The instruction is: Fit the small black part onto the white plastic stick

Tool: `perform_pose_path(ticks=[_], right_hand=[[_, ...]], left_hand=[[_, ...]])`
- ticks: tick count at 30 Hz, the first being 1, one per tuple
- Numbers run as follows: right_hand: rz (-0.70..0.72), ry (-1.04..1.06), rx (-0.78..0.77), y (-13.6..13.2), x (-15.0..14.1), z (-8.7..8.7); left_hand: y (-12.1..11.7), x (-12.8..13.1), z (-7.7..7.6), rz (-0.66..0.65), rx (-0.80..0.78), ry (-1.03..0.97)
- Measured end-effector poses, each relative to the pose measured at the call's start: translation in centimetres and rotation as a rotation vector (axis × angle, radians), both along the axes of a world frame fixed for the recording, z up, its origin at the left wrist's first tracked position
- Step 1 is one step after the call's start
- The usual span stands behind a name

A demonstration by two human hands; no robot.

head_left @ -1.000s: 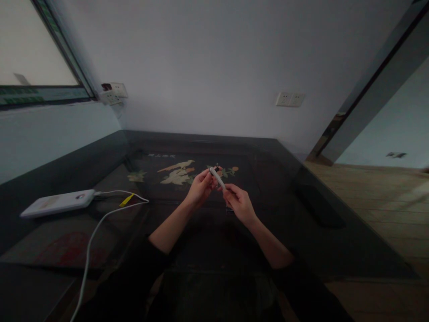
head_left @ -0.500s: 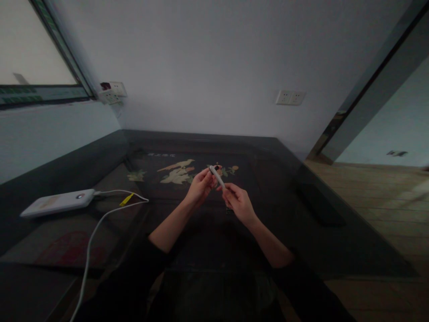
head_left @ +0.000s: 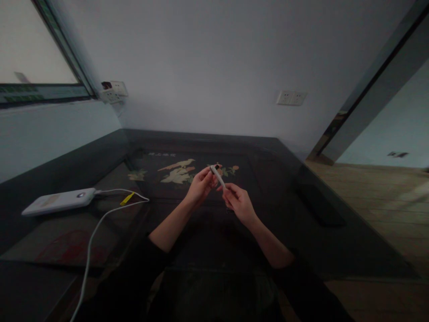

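A slim white pen-like stick [head_left: 218, 176] with a dark tip is held between both hands above the dark table [head_left: 281, 179]. My left hand [head_left: 200, 184] pinches its upper end near the dark tip. The lower end sits in the closed fingers of my right hand [head_left: 238, 203]. Both hands hover over the inlaid bird-and-flower picture [head_left: 177, 171] in the tabletop. Dark sleeves cover both forearms.
A white power bank [head_left: 58, 201] lies at the left on the table, with a white cable [head_left: 97, 223] and a yellow tag [head_left: 126, 198] running toward me. Wall sockets [head_left: 291, 97] sit on the back wall. A doorway and wooden floor [head_left: 385, 201] lie to the right.
The hands and the stick have barely moved; the stick's upper end sits slightly higher than a second ago.
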State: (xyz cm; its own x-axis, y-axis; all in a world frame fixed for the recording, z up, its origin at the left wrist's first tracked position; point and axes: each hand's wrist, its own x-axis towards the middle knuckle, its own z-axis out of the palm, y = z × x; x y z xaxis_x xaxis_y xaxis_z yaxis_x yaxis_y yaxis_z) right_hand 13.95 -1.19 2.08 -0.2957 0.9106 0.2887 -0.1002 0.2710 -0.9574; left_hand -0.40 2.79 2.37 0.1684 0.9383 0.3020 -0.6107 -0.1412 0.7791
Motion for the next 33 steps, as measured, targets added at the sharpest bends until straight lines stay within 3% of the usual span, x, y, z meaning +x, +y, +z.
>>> perform_pose_path(ticks=[6,12,33], right_hand=[[-0.054,-0.005,0.002,0.19,-0.02,-0.17],[0.004,0.020,-0.004,0.06,-0.09,-0.22],[-0.025,0.031,0.006,0.15,-0.10,-0.40]], left_hand=[[0.03,0.03,-0.11,0.001,0.022,0.011],[0.02,0.02,-0.07,-0.002,0.007,0.017],[-0.35,0.18,0.26,-0.019,0.007,0.029]])
